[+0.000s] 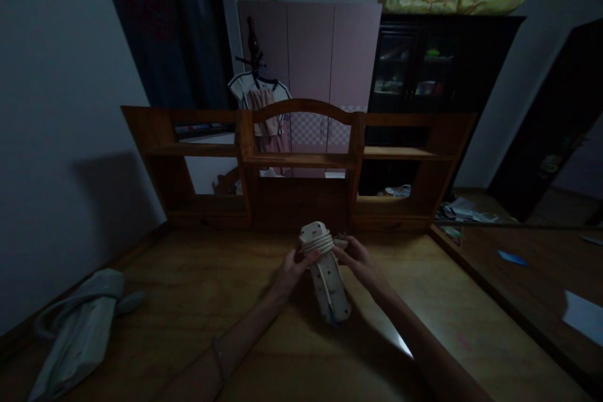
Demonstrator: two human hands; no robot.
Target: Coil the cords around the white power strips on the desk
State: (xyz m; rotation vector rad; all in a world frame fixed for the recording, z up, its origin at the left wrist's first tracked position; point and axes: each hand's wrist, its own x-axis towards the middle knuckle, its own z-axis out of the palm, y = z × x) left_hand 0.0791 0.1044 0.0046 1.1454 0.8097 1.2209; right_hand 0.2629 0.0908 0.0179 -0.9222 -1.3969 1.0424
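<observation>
A cream power strip [326,279] with its cord wound round its far end is held above the wooden desk [202,301]. My left hand [293,267] grips the strip's left side, thumb on the wound cord. My right hand [357,257] is closed on the cord coil and plug at the strip's right side. Both forearms reach in from the bottom of the view.
A wooden shelf unit [301,163] stands along the desk's back edge. A folded grey umbrella [78,326] lies at the left front. To the right a darker table [532,276] holds papers. Behind are a pink wardrobe, a dark cabinet and hanging clothes.
</observation>
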